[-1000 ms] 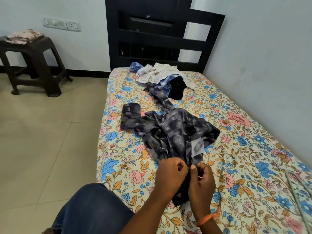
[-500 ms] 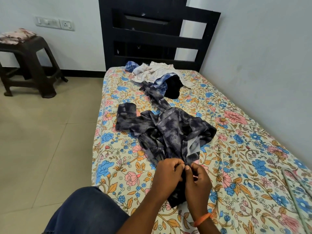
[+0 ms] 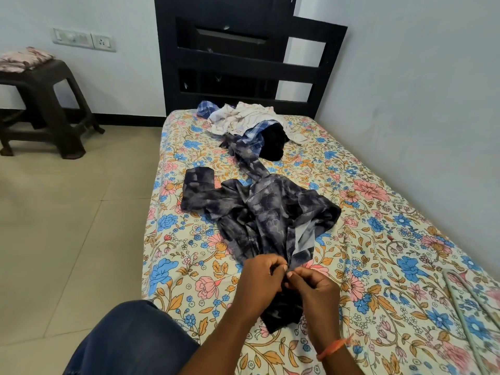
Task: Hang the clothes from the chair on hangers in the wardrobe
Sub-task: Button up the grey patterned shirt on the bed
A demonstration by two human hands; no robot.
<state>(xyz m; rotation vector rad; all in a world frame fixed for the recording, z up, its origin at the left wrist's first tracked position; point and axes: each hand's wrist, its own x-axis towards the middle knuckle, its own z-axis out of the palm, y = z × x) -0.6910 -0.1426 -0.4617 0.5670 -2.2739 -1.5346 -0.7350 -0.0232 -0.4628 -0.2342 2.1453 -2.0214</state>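
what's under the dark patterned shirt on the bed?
The floral bedsheet shows all around the dark patterned shirt. Its far sleeve runs under the clothes pile. Both hands, left hand and right hand, cover its near edge. Anything beneath is hidden.

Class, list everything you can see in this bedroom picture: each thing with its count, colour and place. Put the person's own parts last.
shirt: one, dark patterned, middle of bed
clothes pile: one, white, blue check and black, by headboard
bed: one, floral sheet, against right wall
headboard: one, black, far end of bed
hanger: one, pale, right edge of bed
stool: one, brown, far left
folded cloth: one, pinkish, on stool
socket panel: one, white, left wall
left hand: pinches shirt
right hand: pinches shirt, orange wristband
knee: one, blue jeans, bottom left
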